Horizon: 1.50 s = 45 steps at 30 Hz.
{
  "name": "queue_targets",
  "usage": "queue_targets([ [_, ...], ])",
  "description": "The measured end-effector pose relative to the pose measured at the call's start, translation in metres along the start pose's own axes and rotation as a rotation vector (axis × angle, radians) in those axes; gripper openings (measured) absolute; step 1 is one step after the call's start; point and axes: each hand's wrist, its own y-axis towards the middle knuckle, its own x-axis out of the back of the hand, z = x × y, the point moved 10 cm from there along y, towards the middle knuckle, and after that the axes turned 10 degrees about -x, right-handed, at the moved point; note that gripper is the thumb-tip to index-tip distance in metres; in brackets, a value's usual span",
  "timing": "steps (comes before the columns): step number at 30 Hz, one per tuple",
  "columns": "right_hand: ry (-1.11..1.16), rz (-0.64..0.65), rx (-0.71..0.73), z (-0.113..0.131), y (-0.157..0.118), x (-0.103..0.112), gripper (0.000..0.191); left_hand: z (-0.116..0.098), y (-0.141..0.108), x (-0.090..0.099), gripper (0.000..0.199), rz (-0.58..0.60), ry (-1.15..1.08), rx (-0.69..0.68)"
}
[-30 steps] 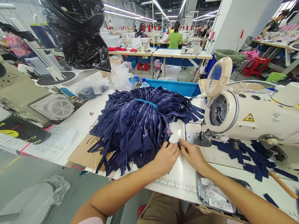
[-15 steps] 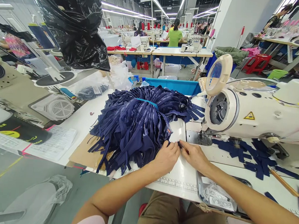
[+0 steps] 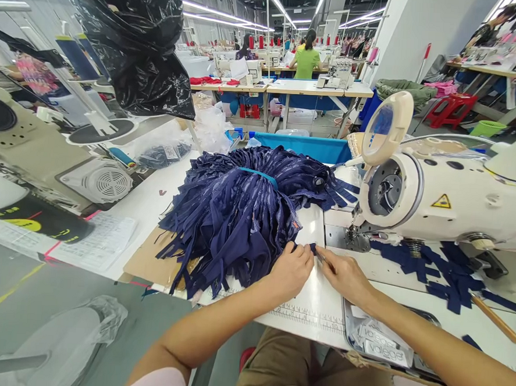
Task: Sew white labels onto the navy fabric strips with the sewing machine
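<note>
A large bundle of navy fabric strips (image 3: 230, 220), tied round with a light-blue band (image 3: 259, 174), lies on the white table in front of me. My left hand (image 3: 295, 268) is closed at the bundle's right edge, pinching the end of a navy fabric strip (image 3: 313, 247). Close beside it, my right hand (image 3: 343, 274) is closed round a slim metal tool (image 3: 321, 257), mostly hidden by the fingers, with its tip by the strip end. Both hands are just left of and in front of the sewing machine (image 3: 441, 192).
Loose navy pieces (image 3: 449, 277) and a wooden-handled tool (image 3: 497, 320) lie below the machine's arm. A metal tray (image 3: 346, 326) with labels is set at the front edge. Cardboard (image 3: 149, 259) lies under the bundle's left side. A black plastic bag (image 3: 139, 52) hangs upper left. Co-workers sit farther back.
My right hand has drawn slightly away from my left, and more of the navy strip end shows between them. The whole view has shifted a little; the bundle stays in place.
</note>
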Motion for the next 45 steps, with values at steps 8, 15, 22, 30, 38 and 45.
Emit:
queue_targets([
  [8,0.065,0.013,0.016,-0.005,-0.006,0.005,0.038,0.003,-0.002,0.000,0.034,-0.025,-0.032,0.005],
  [15,-0.116,0.029,0.273,-0.001,0.001,0.022,0.028,0.009,-0.004,-0.001,0.035,-0.027,-0.155,0.009],
  [22,-0.434,-0.136,0.656,0.031,-0.011,0.021,0.031,0.013,-0.001,-0.002,0.028,-0.065,-0.230,0.006],
  [30,-0.546,-0.168,0.786,0.040,-0.022,0.014,0.027,0.016,0.002,-0.001,0.028,-0.055,-0.240,0.010],
  [38,-0.539,-0.167,0.796,0.039,-0.025,0.015,0.028,0.016,0.004,-0.003,0.032,-0.026,-0.231,0.000],
  [45,-0.468,-0.183,0.759,0.038,-0.024,0.020,0.029,0.017,0.003,-0.003,0.031,-0.032,-0.238,0.004],
])
